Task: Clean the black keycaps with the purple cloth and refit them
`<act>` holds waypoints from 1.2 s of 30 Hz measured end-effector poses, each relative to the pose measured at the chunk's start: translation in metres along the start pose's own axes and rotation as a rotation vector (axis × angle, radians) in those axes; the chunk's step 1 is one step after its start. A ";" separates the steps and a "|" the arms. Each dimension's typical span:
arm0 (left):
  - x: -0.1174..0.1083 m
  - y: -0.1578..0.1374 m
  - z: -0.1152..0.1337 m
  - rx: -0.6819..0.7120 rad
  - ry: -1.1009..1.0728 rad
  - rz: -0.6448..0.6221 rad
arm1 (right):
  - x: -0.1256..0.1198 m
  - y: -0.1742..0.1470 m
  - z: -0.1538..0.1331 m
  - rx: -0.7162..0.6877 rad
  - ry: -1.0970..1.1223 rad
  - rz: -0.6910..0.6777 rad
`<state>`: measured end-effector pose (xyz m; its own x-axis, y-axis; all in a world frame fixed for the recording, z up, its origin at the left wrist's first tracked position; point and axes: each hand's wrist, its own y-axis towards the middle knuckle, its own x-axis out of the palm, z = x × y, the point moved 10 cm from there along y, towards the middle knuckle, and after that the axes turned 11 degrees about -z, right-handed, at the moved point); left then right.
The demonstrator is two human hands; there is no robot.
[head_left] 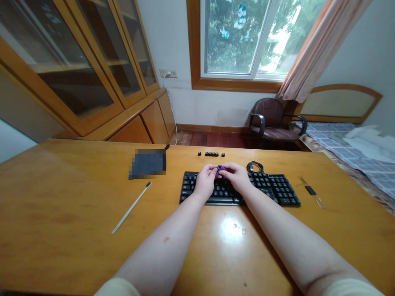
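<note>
A black keyboard (279, 190) lies across the desk under both of my hands. Over its upper middle, my left hand (205, 181) and my right hand (238, 177) meet, fingertips pinched around a small purple cloth (221, 172). A dark bit shows at the cloth's top edge, too small to name for sure. The fingers cover most of the cloth, and the hands hide part of the keys. Behind the keyboard, several loose black keycaps (211, 154) stand in a row, with one keycap (199, 153) to the left and another keycap (223, 155) to the right.
A coiled black cable (254, 167) lies just behind the keyboard. To the right is a wire keycap puller (310, 190) with a black grip. On the left lie a white-handled brush (131, 209) and a dark, blurred-out pouch (148, 163). The wooden desk (77, 197) ends beyond the keycaps.
</note>
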<state>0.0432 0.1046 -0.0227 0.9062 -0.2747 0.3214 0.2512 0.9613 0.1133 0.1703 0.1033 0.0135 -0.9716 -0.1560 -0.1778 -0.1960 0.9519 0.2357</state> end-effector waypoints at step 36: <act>0.004 -0.001 0.009 0.065 0.061 0.008 | 0.002 0.001 0.006 0.062 0.109 0.013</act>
<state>0.0434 0.1022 -0.0132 0.9275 -0.2635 0.2653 0.2231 0.9594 0.1727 0.1692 0.1055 0.0079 -0.9833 -0.1685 -0.0691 -0.1783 0.9679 0.1774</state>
